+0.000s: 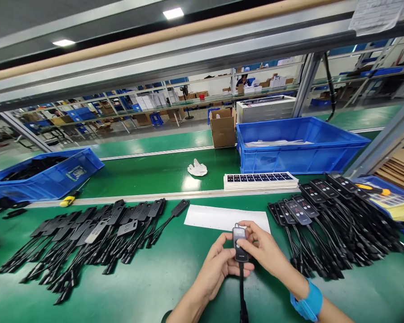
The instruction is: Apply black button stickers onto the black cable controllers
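Note:
A small black controller (241,256) with a cable hanging from its lower end is held upright between my two hands. My left hand (218,264) wraps it from the left, with the thumb along its side and the fingers behind. My right hand (263,247) grips its top and right edge, its thumb resting on the front face near a white button. Beyond them lies a white sheet (218,219). To the right is a heap of similar controllers (299,212) with printed fronts. Plain-backed controllers (114,216) with cables spread in rows on the left.
A stack of label sheets (261,184) stands before a blue bin (299,157) holding papers. Another blue bin (40,181) with black items is at left. A white glove (197,168), a cardboard box (223,130) and a yellow-handled tool (68,200) lie farther back.

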